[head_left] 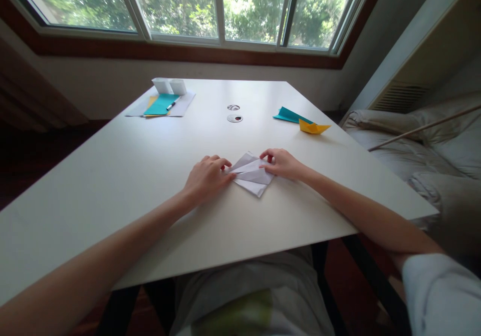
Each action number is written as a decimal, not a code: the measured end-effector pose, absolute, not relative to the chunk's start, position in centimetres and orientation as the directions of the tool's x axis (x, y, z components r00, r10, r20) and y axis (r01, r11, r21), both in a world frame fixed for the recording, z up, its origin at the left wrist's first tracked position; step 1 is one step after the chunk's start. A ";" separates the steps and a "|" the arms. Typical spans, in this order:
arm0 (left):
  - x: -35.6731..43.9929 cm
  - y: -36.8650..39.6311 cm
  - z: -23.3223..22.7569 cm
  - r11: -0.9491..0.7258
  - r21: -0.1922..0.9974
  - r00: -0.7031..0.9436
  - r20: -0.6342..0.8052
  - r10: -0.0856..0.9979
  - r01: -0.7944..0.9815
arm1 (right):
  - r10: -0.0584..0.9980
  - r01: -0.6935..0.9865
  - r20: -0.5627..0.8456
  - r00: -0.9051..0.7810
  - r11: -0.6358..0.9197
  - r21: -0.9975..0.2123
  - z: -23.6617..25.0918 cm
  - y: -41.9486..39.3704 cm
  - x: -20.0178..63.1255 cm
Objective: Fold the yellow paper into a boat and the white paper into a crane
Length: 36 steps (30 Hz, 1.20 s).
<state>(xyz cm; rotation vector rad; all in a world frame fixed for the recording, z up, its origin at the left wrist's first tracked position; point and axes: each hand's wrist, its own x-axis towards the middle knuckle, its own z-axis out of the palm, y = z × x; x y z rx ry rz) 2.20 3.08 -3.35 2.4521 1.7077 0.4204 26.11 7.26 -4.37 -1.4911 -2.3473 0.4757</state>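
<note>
A folded sheet of white paper [248, 168] lies diamond-like on the white table [150, 176], with layered flaps and creases across its middle. My left hand [209, 178] has its thumb and fingertips closed at the paper's left corner. On the opposite side, my right hand [282, 163] pinches the right edge, thumb on the near part and index finger curled above. The fingertips partly cover both ends of the paper.
To the back right stand a teal folded paper plane [291, 114] and a yellow paper boat [313, 127]. Teal sheets [161, 104], a pen [173, 104] and white boxlike pieces [178, 86] are at back left. Two round discs [235, 118] mark the centre. A sofa [394, 130] is at right.
</note>
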 end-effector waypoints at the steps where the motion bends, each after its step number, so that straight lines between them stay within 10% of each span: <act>1: 2.2 3.2 -3.4 -0.353 0.261 0.321 0.157 0.934 0.899 | 0.912 0.801 0.083 -0.401 0.393 -0.451 -4.4 7.3 26.1; 36: 2.1 3.6 -3.7 -0.305 0.472 0.311 0.068 0.948 0.827 | 0.902 0.602 0.090 -0.423 0.354 -0.716 -4.0 7.2 26.2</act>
